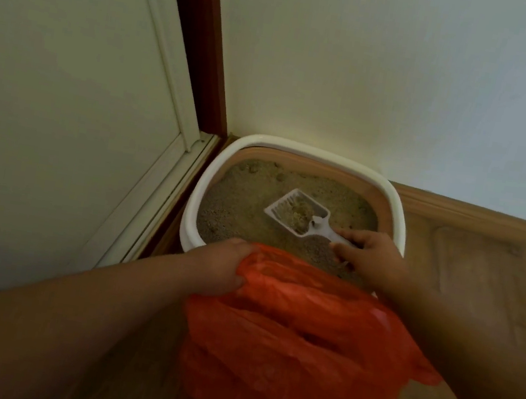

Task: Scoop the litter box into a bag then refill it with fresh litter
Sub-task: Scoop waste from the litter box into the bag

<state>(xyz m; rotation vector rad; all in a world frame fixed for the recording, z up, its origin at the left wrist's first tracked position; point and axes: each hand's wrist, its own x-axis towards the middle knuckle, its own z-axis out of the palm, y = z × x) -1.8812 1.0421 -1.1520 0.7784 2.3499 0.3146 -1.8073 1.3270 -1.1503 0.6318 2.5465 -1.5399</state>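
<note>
Both forearms reach forward from the bottom edge toward the room's corner. The litter box (395,198) — white rim, tan inner wall — sits on the wood floor (470,264) against the wall, filled with sandy litter (241,196). In front of it, the orange plastic bag (297,327) hangs open at its mouth, its left edge bunched in the curled fingers of the left hand (220,268). The right hand (372,256) pinches the handle of the white slotted scoop (297,213) — held just above the litter, a clump lying in its tray.
</note>
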